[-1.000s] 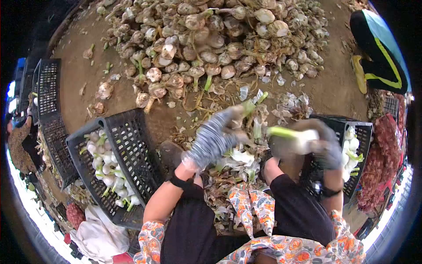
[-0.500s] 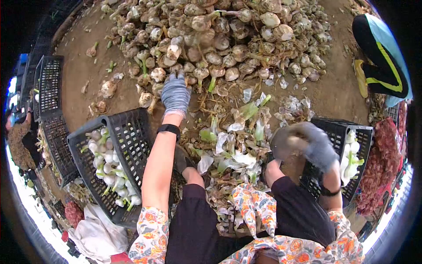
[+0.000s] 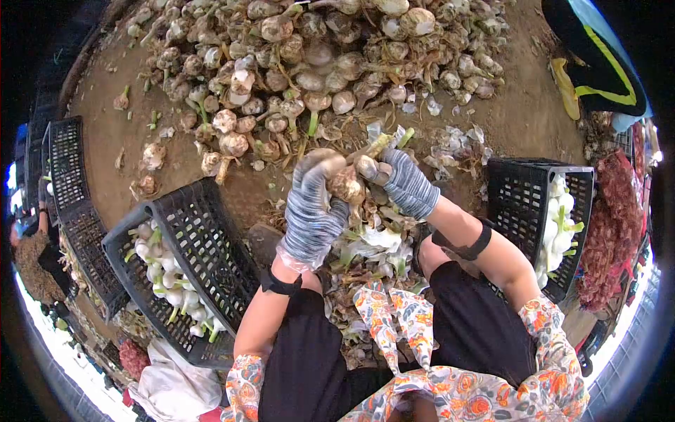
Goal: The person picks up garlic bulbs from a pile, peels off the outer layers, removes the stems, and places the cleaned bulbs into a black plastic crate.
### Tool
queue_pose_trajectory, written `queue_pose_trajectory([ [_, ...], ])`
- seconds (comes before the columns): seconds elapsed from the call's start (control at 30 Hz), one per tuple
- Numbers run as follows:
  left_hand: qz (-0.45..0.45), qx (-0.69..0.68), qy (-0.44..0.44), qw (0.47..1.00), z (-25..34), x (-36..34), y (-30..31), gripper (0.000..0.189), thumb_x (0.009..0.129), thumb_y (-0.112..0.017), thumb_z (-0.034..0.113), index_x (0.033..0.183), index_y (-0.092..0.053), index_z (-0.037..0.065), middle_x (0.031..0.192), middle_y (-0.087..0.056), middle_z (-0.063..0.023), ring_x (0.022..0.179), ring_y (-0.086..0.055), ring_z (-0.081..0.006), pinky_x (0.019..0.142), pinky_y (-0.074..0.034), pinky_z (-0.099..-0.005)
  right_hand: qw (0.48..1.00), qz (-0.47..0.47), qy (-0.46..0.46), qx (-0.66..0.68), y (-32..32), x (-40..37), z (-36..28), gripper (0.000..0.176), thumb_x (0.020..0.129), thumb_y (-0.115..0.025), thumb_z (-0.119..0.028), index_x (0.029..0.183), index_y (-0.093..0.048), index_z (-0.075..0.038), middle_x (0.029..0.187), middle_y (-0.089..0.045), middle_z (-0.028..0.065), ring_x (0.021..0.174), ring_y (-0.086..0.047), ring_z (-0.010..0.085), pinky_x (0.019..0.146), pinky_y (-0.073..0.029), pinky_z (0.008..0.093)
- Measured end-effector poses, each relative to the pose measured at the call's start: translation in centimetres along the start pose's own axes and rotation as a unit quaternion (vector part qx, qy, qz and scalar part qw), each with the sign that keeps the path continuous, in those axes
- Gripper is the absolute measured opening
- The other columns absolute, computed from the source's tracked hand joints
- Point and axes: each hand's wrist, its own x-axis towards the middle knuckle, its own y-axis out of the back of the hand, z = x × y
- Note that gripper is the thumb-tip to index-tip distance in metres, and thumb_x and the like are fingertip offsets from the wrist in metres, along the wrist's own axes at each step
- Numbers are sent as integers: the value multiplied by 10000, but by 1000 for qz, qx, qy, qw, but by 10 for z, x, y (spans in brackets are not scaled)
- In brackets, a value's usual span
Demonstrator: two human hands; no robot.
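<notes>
In front of my knees, both gloved hands are together on one unpeeled garlic bulb [image 3: 346, 187] with brown, dirty skin. My left hand [image 3: 313, 209], in a grey striped glove, is closed around the bulb from the left. My right hand [image 3: 410, 184], gloved alike, has its thumb and fingers pinched at the bulb's stem [image 3: 378, 146], which points up and to the right. Below the hands lies a heap of loose garlic skins [image 3: 380, 246]. The large pile of unpeeled garlic [image 3: 316, 56] rises just beyond.
A black crate [image 3: 211, 232] with clean white garlic [image 3: 165, 271] stands left of my legs. Another black crate [image 3: 517, 193] with white garlic is at the right. Red mesh sacks [image 3: 610, 232] lie beyond it. A co-worker's dark clothing [image 3: 598, 63] shows at upper right.
My left hand has drawn back from the pile and now holds a garlic bulb. My right hand has moved from beside the right crate to meet it. The view has shifted slightly.
</notes>
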Motion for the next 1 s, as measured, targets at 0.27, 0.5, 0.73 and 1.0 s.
queue_pose_trajectory([
  [0.27,-12,-43,103,994,0,-22,-17,649,684,-706,88,1260,-415,20,1232,-472,-126,1133,-464,-242,975,-363,-342,998,7,-37,56,3,0,10,283,897,-546,-252,1012,-618,-4,744,-592,2,669,-512,61,606,-448,239],
  [0.5,-5,-287,226,931,1,-18,-11,688,730,-737,313,1273,-425,29,1208,-497,-100,1078,-499,-194,936,-404,-320,999,-37,-18,22,15,-4,14,240,825,-563,-162,960,-596,34,815,-630,175,744,-602,230,678,-474,340],
  [0.73,95,-453,456,760,-17,-16,-21,573,848,-472,555,1078,-560,38,968,-616,-76,829,-602,-172,669,-515,-298,993,-28,68,-90,2,-13,14,237,778,-581,-126,986,-597,-12,856,-640,162,779,-623,267,702,-483,346],
  [1.0,-36,-286,679,676,-46,0,-3,532,822,-541,542,879,-642,23,765,-636,-52,643,-574,-166,611,-463,-270,998,-54,-9,-31,-11,-25,28,255,782,-613,-151,992,-573,-11,878,-633,141,767,-612,233,671,-486,333],
])
